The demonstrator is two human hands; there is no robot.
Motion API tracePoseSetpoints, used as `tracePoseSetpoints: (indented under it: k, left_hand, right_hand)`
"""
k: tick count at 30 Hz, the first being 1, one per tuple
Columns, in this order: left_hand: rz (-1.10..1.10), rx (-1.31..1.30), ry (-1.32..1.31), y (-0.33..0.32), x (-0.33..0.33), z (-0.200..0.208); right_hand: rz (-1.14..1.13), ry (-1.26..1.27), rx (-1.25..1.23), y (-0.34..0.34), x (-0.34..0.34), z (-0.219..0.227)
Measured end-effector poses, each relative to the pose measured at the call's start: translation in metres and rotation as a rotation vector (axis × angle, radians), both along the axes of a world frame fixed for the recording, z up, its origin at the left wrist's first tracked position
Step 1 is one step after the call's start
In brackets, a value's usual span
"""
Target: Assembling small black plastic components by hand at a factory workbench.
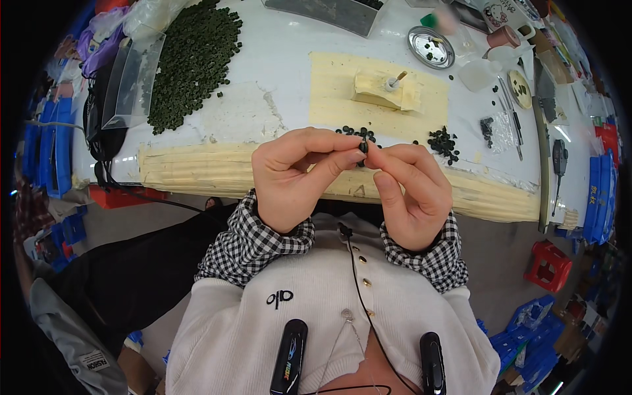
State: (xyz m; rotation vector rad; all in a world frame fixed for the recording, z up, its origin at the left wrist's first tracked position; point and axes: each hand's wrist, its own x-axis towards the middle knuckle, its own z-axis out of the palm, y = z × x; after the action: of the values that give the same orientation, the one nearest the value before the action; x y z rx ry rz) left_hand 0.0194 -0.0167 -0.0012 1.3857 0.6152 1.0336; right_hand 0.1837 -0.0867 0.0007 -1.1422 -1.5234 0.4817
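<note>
1. Small dark part: held between the hands, by the table's near edge, likely for a close view.
2. Left hand: thumb and index pinch it, seemingly for steadiness.
3. Right hand: fingertip meets it from three o'clock; whether these fingers pinch too, I cannot tell.
4. Black pieces: three o'clock, probably for easy reach.
5. Dark green pile: ten o'clock, apparently aside for working room.

Free tabletop between pile and block
</note>
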Motion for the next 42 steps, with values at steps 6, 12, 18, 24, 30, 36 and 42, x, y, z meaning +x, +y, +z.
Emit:
tracePoseSetpoints:
  k: [6, 12, 18, 24, 30, 36, 42]
  left_hand:
    - [-0.036, -0.041, -0.04, -0.0003, -0.0003, -0.0001]
    - [-0.037, -0.057, -0.008, -0.0011, -0.0019, 0.0009]
    - [-0.022, 0.068, 0.061, 0.0018, -0.0026, 0.0002]
    - [-0.028, 0.023, 0.046, 0.0042, -0.0038, 0.0003]
    - [-0.04, -0.084, -0.03, 0.0029, -0.0001, 0.0048]
    - [-0.026, -0.06, -0.009, 0.0021, -0.0019, 0.0053]
    - [-0.035, -0.043, -0.002, 0.0029, -0.0028, 0.006]
  right_hand:
    - [-0.009, -0.052, 0.022, -0.001, 0.0003, 0.0022]
    - [-0.004, -0.099, 0.049, -0.0016, 0.002, 0.0017]
    - [0.003, -0.078, 0.019, -0.0032, 0.0017, 0.0009]
    - [-0.001, -0.024, -0.06, -0.0046, -0.0028, 0.0028]
    - [0.014, 0.006, -0.041, -0.0025, -0.0013, 0.0023]
    - [0.019, -0.017, -0.02, -0.002, -0.0009, 0.0038]
    - [0.011, -0.02, -0.017, -0.0021, -0.0018, 0.0042]
